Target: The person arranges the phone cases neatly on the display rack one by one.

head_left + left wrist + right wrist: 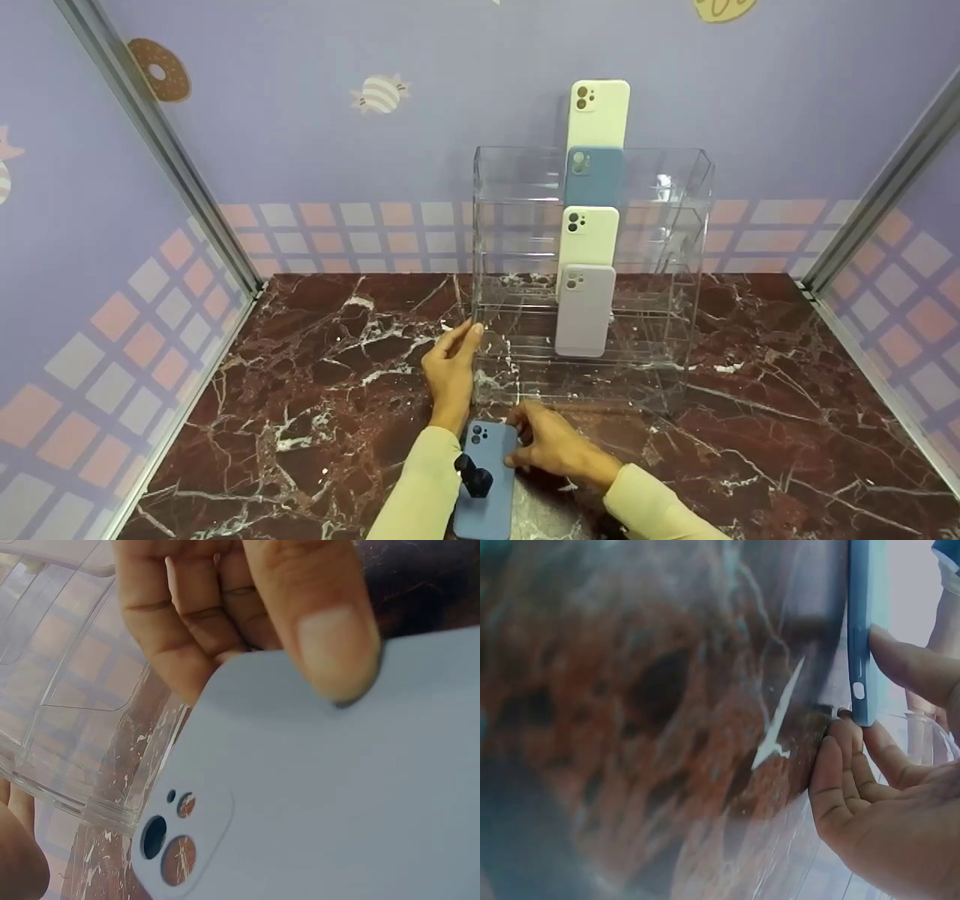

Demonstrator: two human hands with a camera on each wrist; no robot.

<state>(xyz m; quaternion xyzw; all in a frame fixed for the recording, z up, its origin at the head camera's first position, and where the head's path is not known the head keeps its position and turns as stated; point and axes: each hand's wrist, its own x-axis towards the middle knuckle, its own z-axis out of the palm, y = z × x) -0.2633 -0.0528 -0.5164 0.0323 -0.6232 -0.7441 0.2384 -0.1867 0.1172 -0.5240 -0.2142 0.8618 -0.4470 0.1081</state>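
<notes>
A grey-blue phone case [491, 517] lies low in the head view, its camera cutouts toward the rack; a black device [475, 478] hides part of it. My right hand [555, 442] pinches its right edge, thumb on the back face and fingers beneath. In the left wrist view marble shows through the case's [337, 787] cutouts. My left hand [452, 367] grips the left side edge of a clear tiered display rack [517, 176] between thumb and fingers. In the right wrist view the case [859, 637] is edge-on beside my right hand [885, 802].
One column of phone cases stands in the rack: white [600, 124], blue [596, 180], white [589, 240] and, lowest, pale lilac [585, 315]. A dark red marbled tabletop [337, 450] lies below. Purple patterned walls [300, 112] enclose the back and sides.
</notes>
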